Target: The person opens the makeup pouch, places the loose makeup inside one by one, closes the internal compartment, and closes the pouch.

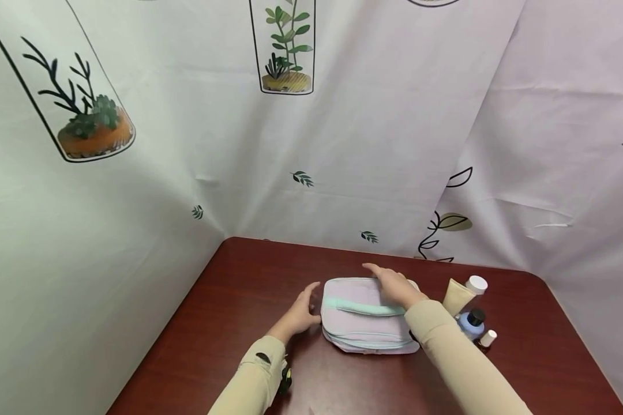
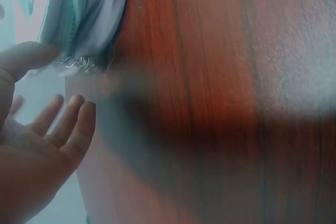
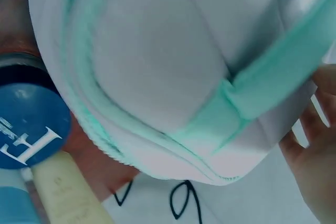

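Observation:
A lavender zippered toiletry bag [image 1: 363, 331] with a mint-green carry handle [image 1: 368, 309] and mint trim lies on the table. My left hand [image 1: 298, 314] is at the bag's left side, thumb close to its near corner and fingers spread. In the left wrist view that hand [image 2: 42, 145] is loosely curved beside the bag [image 2: 102, 9], holding nothing. My right hand [image 1: 394, 285] is over the far right part of the bag, beyond the handle. The right wrist view shows its fingers [image 3: 315, 129] extended by the bag's edge; contact is hard to tell.
Right of the bag stand a cream tube [image 1: 457, 297], a white-lidded container [image 1: 476, 284], a blue bottle with a black cap [image 1: 470, 324] and a small dark bottle with a white cap [image 1: 489, 338]. A patterned cloth [image 1: 374, 144] hangs behind the reddish-brown table [image 1: 259, 271].

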The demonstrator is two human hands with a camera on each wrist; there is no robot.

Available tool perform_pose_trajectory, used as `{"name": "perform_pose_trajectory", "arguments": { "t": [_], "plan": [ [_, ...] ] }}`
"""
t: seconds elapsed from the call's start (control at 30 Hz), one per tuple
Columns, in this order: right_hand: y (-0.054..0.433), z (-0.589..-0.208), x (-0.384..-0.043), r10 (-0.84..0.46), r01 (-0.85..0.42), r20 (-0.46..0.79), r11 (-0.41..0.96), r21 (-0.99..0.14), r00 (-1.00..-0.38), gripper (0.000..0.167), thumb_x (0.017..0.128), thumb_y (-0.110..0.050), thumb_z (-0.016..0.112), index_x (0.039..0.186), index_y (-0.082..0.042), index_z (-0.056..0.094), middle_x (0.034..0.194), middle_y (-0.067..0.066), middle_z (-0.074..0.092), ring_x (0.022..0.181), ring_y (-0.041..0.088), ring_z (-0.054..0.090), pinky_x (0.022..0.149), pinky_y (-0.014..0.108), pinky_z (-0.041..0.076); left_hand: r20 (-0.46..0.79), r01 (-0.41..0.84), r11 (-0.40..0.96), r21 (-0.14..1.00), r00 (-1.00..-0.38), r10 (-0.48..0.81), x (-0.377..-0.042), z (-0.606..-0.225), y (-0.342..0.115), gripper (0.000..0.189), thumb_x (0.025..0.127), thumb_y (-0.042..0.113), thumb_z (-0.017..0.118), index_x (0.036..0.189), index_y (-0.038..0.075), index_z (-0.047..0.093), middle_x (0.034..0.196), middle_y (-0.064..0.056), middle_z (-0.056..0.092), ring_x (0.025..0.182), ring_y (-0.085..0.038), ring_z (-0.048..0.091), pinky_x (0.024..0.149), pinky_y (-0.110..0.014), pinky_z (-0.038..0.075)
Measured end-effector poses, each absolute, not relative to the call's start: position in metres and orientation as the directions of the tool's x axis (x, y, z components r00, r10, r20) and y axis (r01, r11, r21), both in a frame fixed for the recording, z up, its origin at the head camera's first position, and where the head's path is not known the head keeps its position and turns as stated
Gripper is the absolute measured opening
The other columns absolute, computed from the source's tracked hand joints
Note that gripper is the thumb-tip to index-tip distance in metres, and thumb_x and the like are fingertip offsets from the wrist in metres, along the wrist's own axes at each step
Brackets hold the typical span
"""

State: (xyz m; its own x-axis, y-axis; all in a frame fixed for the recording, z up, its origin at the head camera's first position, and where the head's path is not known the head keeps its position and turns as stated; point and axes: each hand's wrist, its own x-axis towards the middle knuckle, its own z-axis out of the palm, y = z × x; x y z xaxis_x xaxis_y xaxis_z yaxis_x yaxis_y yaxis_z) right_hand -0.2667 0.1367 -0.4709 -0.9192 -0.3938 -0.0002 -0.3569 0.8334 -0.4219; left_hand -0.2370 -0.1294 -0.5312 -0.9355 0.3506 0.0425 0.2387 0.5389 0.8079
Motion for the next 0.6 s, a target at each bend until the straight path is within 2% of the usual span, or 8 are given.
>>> {"name": "perform_pose_trajectory", "arguments": {
  "t": [0.1,0.2,0.3,0.47,0.6],
  "plan": [
    [0.135,-0.481,-0.266,-0.349,-0.315,0.005,0.84,-0.443,-0.937,0.053,0.083,0.007,0.059,0.133,-0.009,0.047,0.116,0.013,0.058,0.11,0.03,0.053,0.092,0.051,0.037,0.057,0.305,0.554,0.775,-0.906,0.42,-0.236,-0.53,-0.126,0.079,0.069,-0.01,0.068,0.139,0.006,0.034,0.124,-0.023,0.041,0.103,-0.036,0.05,0.082,-0.044,0.044],
    [0.144,-0.485,-0.26,-0.331,-0.304,0.027,0.828,-0.471,-0.943,0.047,0.083,-0.005,0.066,0.128,-0.006,0.051,0.122,0.015,0.053,0.115,0.033,0.047,0.092,0.052,0.036,0.057,0.333,0.567,0.753,-0.892,0.449,-0.235,-0.53,-0.122,0.069,0.071,-0.008,0.066,0.135,0.006,0.042,0.122,-0.021,0.044,0.102,-0.034,0.05,0.081,-0.042,0.043],
    [0.157,-0.48,-0.249,-0.309,-0.298,0.055,0.832,-0.467,-0.949,0.043,0.084,-0.013,0.067,0.124,-0.005,0.054,0.124,0.018,0.048,0.117,0.038,0.041,0.09,0.055,0.035,0.054,0.353,0.576,0.738,-0.88,0.471,-0.234,-0.533,-0.121,0.06,0.074,-0.005,0.066,0.131,0.005,0.048,0.116,-0.019,0.048,0.1,-0.032,0.051,0.082,-0.041,0.043],
    [0.172,-0.472,-0.225,-0.15,-0.116,-0.049,0.899,-0.422,-0.987,0.049,0.084,-0.024,0.066,0.124,0.0,0.051,0.123,0.029,0.043,0.109,0.045,0.046,0.083,0.057,0.04,0.024,0.347,0.579,0.738,-0.871,0.491,-0.234,-0.538,-0.127,0.058,0.077,-0.002,0.067,0.131,0.004,0.048,0.114,-0.019,0.049,0.104,-0.033,0.051,0.086,-0.043,0.042],
    [0.174,-0.481,-0.212,-0.124,-0.062,-0.098,0.875,-0.48,-0.987,0.057,0.085,-0.027,0.064,0.128,0.007,0.044,0.126,0.035,0.039,0.112,0.049,0.044,0.088,0.058,0.037,0.044,0.349,0.569,0.745,-0.876,0.48,-0.237,-0.54,-0.13,0.055,0.079,-0.003,0.066,0.131,0.004,0.048,0.117,-0.021,0.049,0.108,-0.035,0.051,0.088,-0.046,0.041]
  ]
}}
